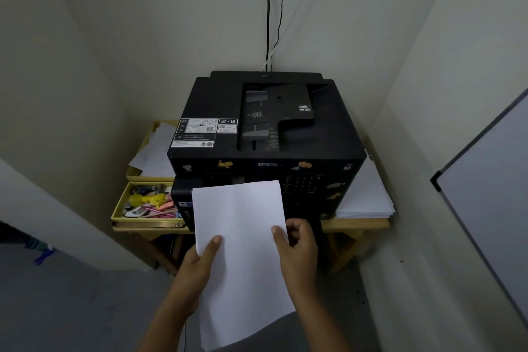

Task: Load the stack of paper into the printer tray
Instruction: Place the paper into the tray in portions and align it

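A white stack of paper (241, 240) is held in front of the black Epson printer (265, 128), its far edge covering the printer's lower front. My left hand (200, 263) grips the stack's left edge with the thumb on top. My right hand (297, 248) grips the right edge, thumb on top and fingers curled underneath. The printer's paper tray is hidden behind the sheets. The printer's top shows a document feeder and white instruction labels.
The printer stands on a small wooden table (354, 224) in a wall corner. A yellow tray of stationery (143, 206) and loose sheets (155, 148) lie to its left. Another paper pile (368, 197) lies to its right. A whiteboard (491, 188) leans at right. Cables (268, 8) run up the wall.
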Action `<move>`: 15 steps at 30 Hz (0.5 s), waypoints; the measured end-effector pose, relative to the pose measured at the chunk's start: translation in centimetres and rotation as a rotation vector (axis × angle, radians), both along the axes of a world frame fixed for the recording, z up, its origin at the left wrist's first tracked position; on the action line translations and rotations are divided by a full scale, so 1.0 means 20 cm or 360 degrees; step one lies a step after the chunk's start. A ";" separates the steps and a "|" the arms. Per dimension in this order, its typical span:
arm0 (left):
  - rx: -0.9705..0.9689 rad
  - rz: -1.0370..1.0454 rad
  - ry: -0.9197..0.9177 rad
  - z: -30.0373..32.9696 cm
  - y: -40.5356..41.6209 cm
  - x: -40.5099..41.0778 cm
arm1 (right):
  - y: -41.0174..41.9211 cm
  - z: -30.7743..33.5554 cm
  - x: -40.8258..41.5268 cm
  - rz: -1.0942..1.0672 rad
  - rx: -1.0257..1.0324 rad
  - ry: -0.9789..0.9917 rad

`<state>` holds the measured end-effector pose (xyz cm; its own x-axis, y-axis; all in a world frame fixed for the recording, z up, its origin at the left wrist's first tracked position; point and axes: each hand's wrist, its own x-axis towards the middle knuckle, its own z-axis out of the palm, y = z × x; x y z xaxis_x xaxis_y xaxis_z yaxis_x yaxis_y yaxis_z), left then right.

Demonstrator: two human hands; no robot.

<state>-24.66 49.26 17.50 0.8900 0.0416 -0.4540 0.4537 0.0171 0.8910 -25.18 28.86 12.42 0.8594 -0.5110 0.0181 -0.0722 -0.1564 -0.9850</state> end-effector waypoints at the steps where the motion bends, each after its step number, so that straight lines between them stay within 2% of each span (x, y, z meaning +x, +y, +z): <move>1: 0.0004 0.0006 0.0007 0.00 -0.01 0.00 | 0.00 0.00 0.01 -0.0013 -0.0042 -0.0019; 9: 0.0006 0.0019 0.0000 -0.02 -0.04 0.00 | -0.04 0.01 0.01 -0.0026 0.0046 -0.0024; 15: 0.0017 0.0015 0.0000 -0.02 -0.07 0.00 | -0.04 0.00 0.01 -0.0107 -0.0145 -0.0038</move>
<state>-24.61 47.88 17.11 0.8896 0.0547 -0.4534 0.4534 0.0121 0.8912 -25.06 28.15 12.35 0.8220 -0.5628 0.0871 -0.0623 -0.2409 -0.9686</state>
